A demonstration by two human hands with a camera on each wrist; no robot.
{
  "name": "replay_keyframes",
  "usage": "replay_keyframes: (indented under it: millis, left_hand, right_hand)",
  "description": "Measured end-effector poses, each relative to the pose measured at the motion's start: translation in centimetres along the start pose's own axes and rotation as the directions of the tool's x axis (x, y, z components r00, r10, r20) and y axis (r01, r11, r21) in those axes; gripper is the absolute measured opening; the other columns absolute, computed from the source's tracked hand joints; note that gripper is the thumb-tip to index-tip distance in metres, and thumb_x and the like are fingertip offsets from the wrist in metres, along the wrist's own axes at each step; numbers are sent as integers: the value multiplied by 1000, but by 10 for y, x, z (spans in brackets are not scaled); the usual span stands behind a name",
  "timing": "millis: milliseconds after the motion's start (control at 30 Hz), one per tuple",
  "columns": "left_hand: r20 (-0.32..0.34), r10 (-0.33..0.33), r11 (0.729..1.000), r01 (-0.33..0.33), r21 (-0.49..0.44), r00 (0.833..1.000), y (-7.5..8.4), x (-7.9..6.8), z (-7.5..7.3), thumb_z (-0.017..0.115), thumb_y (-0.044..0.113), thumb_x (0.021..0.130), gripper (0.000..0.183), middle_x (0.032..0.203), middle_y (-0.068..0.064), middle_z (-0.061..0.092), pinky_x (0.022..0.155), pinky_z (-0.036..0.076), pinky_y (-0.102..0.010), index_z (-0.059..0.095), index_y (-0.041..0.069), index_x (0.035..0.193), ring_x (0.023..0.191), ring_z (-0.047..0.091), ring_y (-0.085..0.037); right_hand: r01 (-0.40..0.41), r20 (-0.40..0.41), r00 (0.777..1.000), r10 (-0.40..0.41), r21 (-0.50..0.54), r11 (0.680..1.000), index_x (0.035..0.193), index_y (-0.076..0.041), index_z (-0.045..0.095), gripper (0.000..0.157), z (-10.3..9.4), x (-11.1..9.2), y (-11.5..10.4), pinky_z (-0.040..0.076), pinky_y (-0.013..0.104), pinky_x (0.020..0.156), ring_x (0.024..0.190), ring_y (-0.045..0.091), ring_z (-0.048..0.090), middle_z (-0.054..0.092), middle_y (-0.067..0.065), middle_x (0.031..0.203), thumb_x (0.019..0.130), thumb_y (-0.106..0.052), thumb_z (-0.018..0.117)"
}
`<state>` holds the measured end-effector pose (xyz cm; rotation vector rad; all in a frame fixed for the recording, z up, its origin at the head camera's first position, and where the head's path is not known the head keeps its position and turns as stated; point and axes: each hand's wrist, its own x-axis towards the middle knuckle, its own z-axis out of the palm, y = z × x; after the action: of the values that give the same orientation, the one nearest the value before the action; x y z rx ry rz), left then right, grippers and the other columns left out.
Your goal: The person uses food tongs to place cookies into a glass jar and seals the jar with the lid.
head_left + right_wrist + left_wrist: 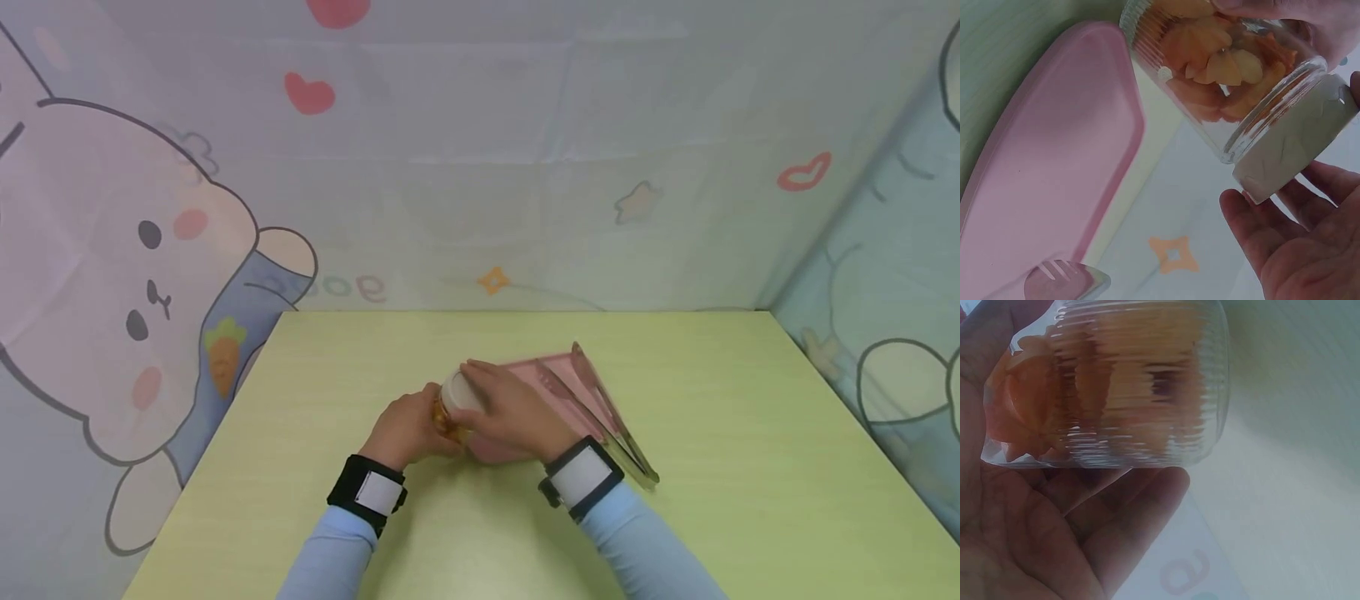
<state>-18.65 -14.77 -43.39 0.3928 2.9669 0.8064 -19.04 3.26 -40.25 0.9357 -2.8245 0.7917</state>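
A clear ribbed jar (446, 423) of orange-brown, ridged pieces is between my hands, tilted in the right wrist view. My left hand (405, 429) grips the jar's body, its fingers along the glass (1135, 394) in the left wrist view. Across the jar's mouth sits a white lid (1297, 137). My right hand (521, 412) holds that lid, thumb and fingers around its edge. The right hand partly covers the lid from above.
Just right of the jar, a pink tray (1066, 156) lies on the pale yellow-green table (750, 433). Metal tongs (583, 367) rest across its right side, their joined end past the tray's near edge. A printed cloth (480, 167) hangs behind the table.
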Motion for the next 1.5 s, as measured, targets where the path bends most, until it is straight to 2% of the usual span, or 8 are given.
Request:
replay_keyframes:
  millis: [100,233,367,600,900,1167,1367,1500]
  left_hand:
    - [-5,6,1000,-6,3,1000,1,0,0,86,30,57,68,91,-7,67,67,52,-38,56,6,113,75,58,-19]
    - [-6,6,1000,-5,6,1000,3,-1,-2,86,29,57,67,90,-7,67,67,52,-38,56,5,112,74,58,-19]
    - [-3,1,1000,-1,2,1000,5,-2,-3,86,28,58,65,87,-6,66,66,51,-37,56,6,111,73,56,-19]
    - [3,-10,1000,10,2,1000,4,-2,-2,86,29,60,65,89,-7,67,67,52,-38,56,5,113,73,57,-20]
    - [3,-7,1000,7,4,1000,3,-1,-1,85,29,59,65,90,-7,67,67,52,-37,56,6,112,74,57,-19]
    - [-2,-2,1000,2,8,1000,3,-1,-1,86,30,58,66,92,-8,68,68,52,-38,56,6,112,75,58,-19]
    - [-8,6,1000,-6,8,1000,2,-1,0,86,29,58,65,90,-7,68,67,52,-38,57,6,111,74,58,-19]
    - [-5,7,1000,-7,7,1000,3,-1,0,86,28,58,62,88,-7,67,66,52,-37,57,6,109,73,57,-19]
  right_hand:
    - [-15,-26,1000,15,-3,1000,140,-3,45,66,2,0,0,50,42,94,117,23,52,52,16,139,89,-40,63]
    - [-55,-88,995,53,-20,998,124,-6,56,54,7,1,-1,54,36,76,91,17,58,64,8,114,86,-44,64]
    - [-138,-166,978,126,-64,988,111,-6,61,55,14,2,-5,51,33,63,78,17,55,64,7,96,84,-54,62]
    - [-232,-186,959,214,-81,969,123,-1,59,74,18,0,-11,54,39,70,93,24,59,65,17,113,85,-63,55]
    - [-96,-91,991,97,11,995,144,-7,42,77,11,1,1,42,44,103,130,25,41,45,14,146,86,-55,59]
    - [5,-21,1000,-5,8,1000,140,-2,45,65,2,0,2,42,45,103,128,27,43,47,17,143,90,-40,62]
    - [-38,-59,998,37,-14,999,138,-1,48,62,4,-1,-1,46,46,98,121,29,49,53,19,137,91,-39,61]
    - [-123,-116,986,118,-32,992,125,-4,59,56,8,-1,-5,54,41,78,97,24,59,65,14,115,90,-48,58]
